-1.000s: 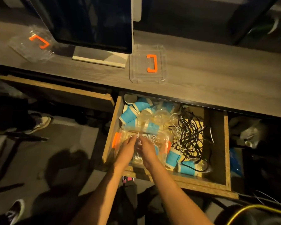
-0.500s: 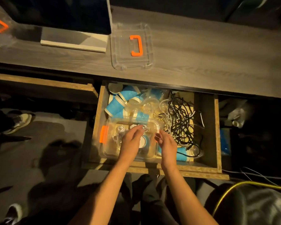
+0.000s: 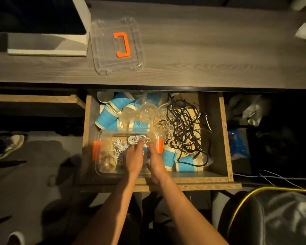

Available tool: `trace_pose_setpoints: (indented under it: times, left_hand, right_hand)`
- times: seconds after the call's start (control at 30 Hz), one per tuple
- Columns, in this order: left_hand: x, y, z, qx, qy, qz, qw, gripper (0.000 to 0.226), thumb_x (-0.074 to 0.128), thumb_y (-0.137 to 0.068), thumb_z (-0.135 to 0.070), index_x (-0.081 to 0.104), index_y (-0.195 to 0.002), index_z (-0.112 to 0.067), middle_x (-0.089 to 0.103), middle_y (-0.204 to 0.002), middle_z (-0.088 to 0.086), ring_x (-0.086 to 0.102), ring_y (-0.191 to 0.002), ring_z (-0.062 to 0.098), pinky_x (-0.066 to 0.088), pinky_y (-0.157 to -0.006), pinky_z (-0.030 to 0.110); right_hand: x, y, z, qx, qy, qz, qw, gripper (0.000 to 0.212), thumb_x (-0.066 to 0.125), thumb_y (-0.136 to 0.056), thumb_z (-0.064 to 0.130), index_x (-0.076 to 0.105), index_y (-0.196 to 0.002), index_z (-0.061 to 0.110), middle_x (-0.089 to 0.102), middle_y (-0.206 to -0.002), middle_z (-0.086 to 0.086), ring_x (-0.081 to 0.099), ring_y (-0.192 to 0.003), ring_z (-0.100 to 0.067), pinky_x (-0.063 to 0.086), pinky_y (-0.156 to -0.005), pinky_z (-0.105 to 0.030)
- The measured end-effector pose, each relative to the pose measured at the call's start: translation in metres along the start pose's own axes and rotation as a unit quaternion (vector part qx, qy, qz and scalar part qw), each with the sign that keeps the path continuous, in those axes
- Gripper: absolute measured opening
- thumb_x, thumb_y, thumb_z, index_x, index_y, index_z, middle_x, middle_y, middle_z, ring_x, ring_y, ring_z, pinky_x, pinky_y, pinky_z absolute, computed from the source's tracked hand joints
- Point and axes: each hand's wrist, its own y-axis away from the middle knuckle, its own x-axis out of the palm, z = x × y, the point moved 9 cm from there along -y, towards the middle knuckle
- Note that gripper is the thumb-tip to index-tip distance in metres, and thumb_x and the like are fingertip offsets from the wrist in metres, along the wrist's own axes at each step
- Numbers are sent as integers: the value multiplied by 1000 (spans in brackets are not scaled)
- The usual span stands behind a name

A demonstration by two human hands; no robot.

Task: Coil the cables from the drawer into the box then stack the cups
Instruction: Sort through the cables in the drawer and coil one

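Clear plastic box (image 3: pixel 102 167) sits near-left in the open drawer (image 3: pixel 224 138); both hands reach inside, left hand (image 3: pixel 134 157) pinching white cable (image 3: pixel 120 147), right hand (image 3: pixel 155 160) grip unclear; cups (image 3: pixel 108 115) behind.

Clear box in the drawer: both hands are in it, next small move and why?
Probably set the white cable coil down in the clear box, then reach right for the black cable tangle. Left hand touches the coil, right hand is beside it; the black cables lie loose.
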Motion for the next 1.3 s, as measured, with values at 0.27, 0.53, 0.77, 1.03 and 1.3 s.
trace_pose_setpoints:
  times: [0.27,0.53,0.77,1.03,1.3]
  left_hand:
    - [-18,3,-8,7,104,-7,995,41,72,-88,-9,58,-127,-6,62,-110,8,60,-93,13,43,-66,9]
    - [14,11,-18,22,141,183,973,54,70,-86,0,53,-136,-9,68,-121,11,68,-96,18,51,-64,16]
    - [36,11,-4,78,77,189,976,57,65,-89,2,44,-140,-15,62,-117,1,66,-88,-2,51,-69,12]
    - [41,6,10,96,63,154,981,68,74,-86,-11,43,-147,-15,61,-133,3,64,-108,5,52,-80,16]
    - [36,11,-1,139,11,145,980,74,78,-77,-14,43,-142,-26,53,-136,-2,55,-116,6,45,-88,11]
  right_hand:
    - [-19,10,27,-100,-10,-68,993,36,70,-87,23,62,-122,17,66,-97,-6,65,-88,-19,53,-84,-38]
    - [-77,13,49,-131,-71,-77,986,26,48,-102,13,65,-122,12,69,-92,2,64,-91,-12,54,-85,-30]
    - [-124,-31,18,-95,160,-112,976,36,47,-101,8,57,-135,12,56,-140,-4,48,-129,-14,38,-110,-30]
    - [-123,-54,8,-157,398,-103,898,25,71,-85,14,70,-109,16,63,-111,-5,57,-105,-20,48,-94,-34]
    - [-154,-3,45,-172,199,-146,954,13,58,-92,8,69,-86,12,67,-85,-4,58,-78,-14,43,-71,-30]
